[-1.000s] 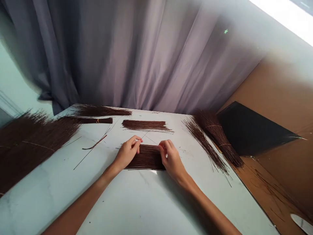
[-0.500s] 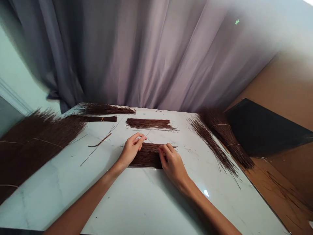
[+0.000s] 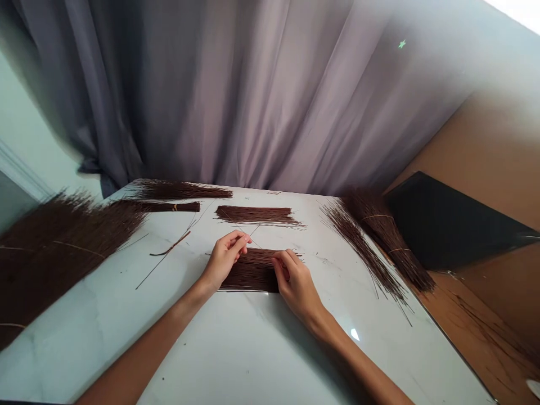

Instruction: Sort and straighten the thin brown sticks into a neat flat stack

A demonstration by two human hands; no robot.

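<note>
A flat batch of short dark brown sticks [image 3: 255,269] lies on the white table [image 3: 236,349] between my hands. My left hand [image 3: 223,260] is at its left end, thumb and fingers pinched on one thin stick that points up and away to the right. My right hand [image 3: 295,281] lies on the right part of the batch, fingers curled down onto the sticks.
A second flat batch of sticks [image 3: 257,215] lies behind. A tied bundle [image 3: 169,207] and a loose fan [image 3: 181,190] sit at back left, a big brush-like heap [image 3: 54,247] at left, more bundles [image 3: 379,236] at right. Grey curtain [image 3: 253,95] behind; dark panel [image 3: 447,225] at right.
My hands have stayed at the batch; the left fingers closed a little more on the thin stick. The view shifted slightly.
</note>
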